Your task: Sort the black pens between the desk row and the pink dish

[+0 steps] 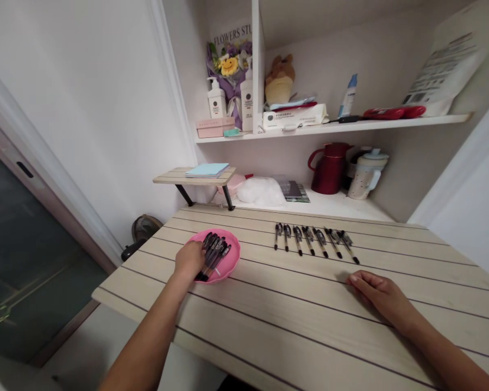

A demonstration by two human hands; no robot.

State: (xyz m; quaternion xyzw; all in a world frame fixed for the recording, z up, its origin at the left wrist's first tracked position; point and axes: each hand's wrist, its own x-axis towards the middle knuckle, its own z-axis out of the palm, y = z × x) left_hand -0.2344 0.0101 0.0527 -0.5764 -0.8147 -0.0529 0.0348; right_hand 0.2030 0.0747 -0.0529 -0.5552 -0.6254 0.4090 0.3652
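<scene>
Seen from above, a person's two bare hands work at a pale, slatted desk [269, 293]. On the left, a pink plate [233, 257] holds a pile of dark pens [215, 256], their long axes slanting from near left to far right. The left hand [189, 259] reaches over the plate's left rim, touching the left side of the pile; its fingertips are hidden, so whether it grips a pen cannot be told. The pile lies just right of this hand, by far the nearer one. The right hand [377, 293] rests well apart to the right, loosely curled, nothing showing in it. Just beyond it, a row of seven pens [308, 240] stretches leftward, each lying roughly far to near, the right-hand ones slanting with their near ends rightward.
</scene>
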